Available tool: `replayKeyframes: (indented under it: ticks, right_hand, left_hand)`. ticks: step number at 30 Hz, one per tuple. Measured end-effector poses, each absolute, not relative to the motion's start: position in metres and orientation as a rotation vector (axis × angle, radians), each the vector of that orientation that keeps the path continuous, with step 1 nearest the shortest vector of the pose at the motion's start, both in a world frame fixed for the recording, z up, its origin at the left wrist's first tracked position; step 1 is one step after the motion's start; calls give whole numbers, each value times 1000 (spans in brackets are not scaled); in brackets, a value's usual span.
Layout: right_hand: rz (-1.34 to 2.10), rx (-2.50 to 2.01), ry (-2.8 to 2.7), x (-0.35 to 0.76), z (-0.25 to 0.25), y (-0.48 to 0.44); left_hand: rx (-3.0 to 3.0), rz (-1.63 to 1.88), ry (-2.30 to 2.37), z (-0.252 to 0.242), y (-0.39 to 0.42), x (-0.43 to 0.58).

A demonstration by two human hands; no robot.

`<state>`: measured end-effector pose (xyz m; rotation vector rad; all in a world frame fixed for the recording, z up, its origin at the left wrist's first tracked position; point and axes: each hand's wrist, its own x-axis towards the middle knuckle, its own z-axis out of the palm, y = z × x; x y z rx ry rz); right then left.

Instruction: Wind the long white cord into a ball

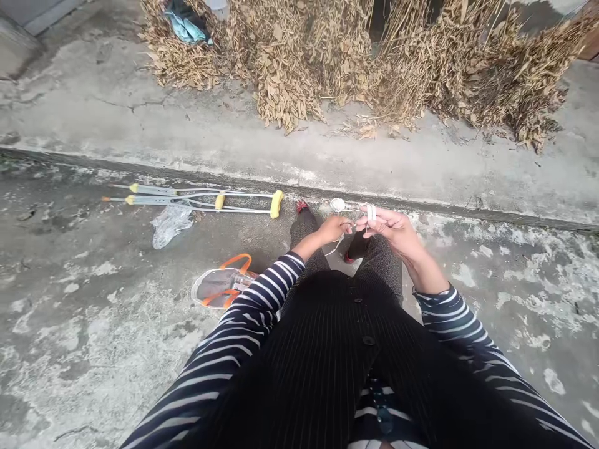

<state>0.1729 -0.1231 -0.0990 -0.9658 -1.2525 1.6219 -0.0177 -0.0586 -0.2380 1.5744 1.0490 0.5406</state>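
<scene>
My left hand [336,229] is closed, its thumb and fingertips pinching a thin strand of white yarn [335,248] that dangles below it. Just to the right, my right hand [395,232] has its fingers bent together around the same work, fingertips close to the left ones. A white band [371,213] circles one or more of the right fingers; whether it is wound yarn or a bandage I cannot tell. What lies between the fingertips is too small to make out. On the ground beyond the hands sits a round white bundle [337,204], perhaps a ball of yarn.
A pair of crutches [206,201] with yellow pads lies to the left, beside a clear plastic bag [171,223]. Nearer is a bag with orange handles [219,285]. A low concrete step [224,143] runs across, with dried plants [299,62] and a blue cloth [186,26] on it.
</scene>
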Motion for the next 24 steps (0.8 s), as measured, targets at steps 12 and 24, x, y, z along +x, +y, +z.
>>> replayKeyframes:
  ticks: [12, 24]
  right_hand:
    - [1685, -994, -1215, 177, -109, -132]
    - [1612, -986, -1231, 184, -108, -134]
  left_hand:
    - [1354, 789, 743, -174, -63, -17]
    - [1585, 705, 700, -147, -72, -7]
